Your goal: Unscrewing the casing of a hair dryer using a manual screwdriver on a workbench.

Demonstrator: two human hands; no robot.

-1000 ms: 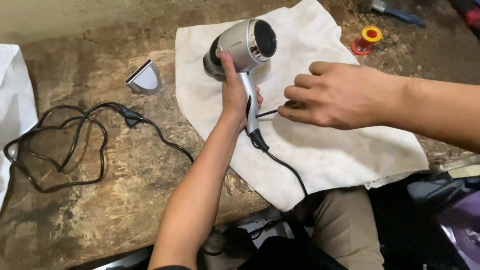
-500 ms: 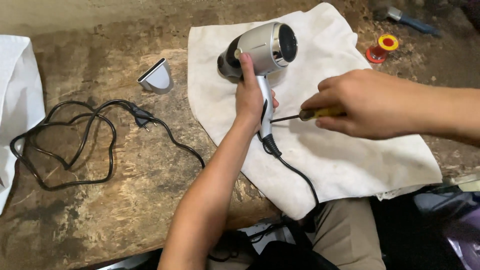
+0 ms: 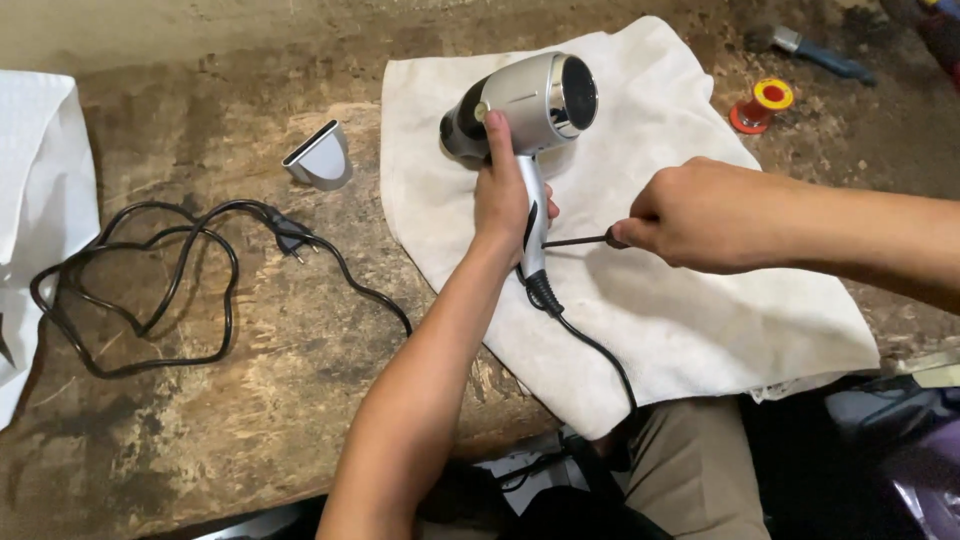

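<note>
silver hair dryer, white cloth, black cord

One head-worn camera looks steeply down from close above onto the wooden workbench before the person.

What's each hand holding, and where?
Left hand grips the silver hair dryer by its handle; right hand holds a screwdriver by its grip end.

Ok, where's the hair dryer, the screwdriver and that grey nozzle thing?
hair dryer (image 3: 535, 95), head view, on its silver barrel.
screwdriver (image 3: 575, 240), head view, on its thin dark shaft.
grey nozzle (image 3: 320, 158), head view, on its flat side, lying on the wooden bench.
</note>
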